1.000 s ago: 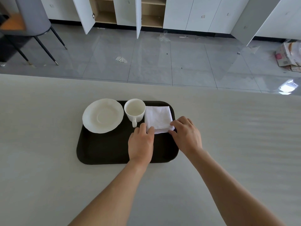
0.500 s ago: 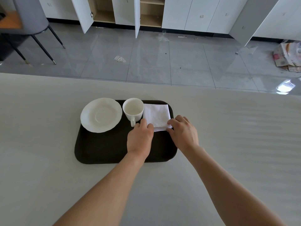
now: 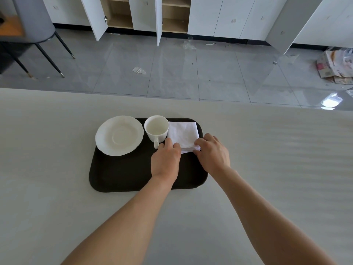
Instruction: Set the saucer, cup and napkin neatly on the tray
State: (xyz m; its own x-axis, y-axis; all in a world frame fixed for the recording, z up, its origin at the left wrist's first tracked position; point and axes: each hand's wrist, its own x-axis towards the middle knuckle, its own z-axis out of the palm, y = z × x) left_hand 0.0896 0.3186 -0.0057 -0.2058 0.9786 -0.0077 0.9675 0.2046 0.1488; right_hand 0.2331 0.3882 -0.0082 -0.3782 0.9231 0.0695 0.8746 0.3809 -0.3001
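Observation:
A dark tray (image 3: pixel 122 173) lies on the pale table. At its far left a white saucer (image 3: pixel 119 135) overhangs the rim. An upright, empty white cup (image 3: pixel 156 129) stands beside it, handle toward me. In the tray's far right corner lies a folded white napkin (image 3: pixel 183 133). My left hand (image 3: pixel 165 159) pinches the napkin's near left corner, close to the cup handle. My right hand (image 3: pixel 213 153) holds the near right corner, fingers curled over the folded edge.
The pale table (image 3: pixel 267 169) stretches wide on all sides of the tray. Beyond its far edge is grey tiled floor, with a chair (image 3: pixel 36 25) at the far left, white cupboards with open doors at the back, and crumpled cardboard (image 3: pixel 334 66) at the right.
Both hands stay on the napkin's near corners with only slight shifts. The napkin looks a little squarer to the tray's corner. Saucer and cup have not moved.

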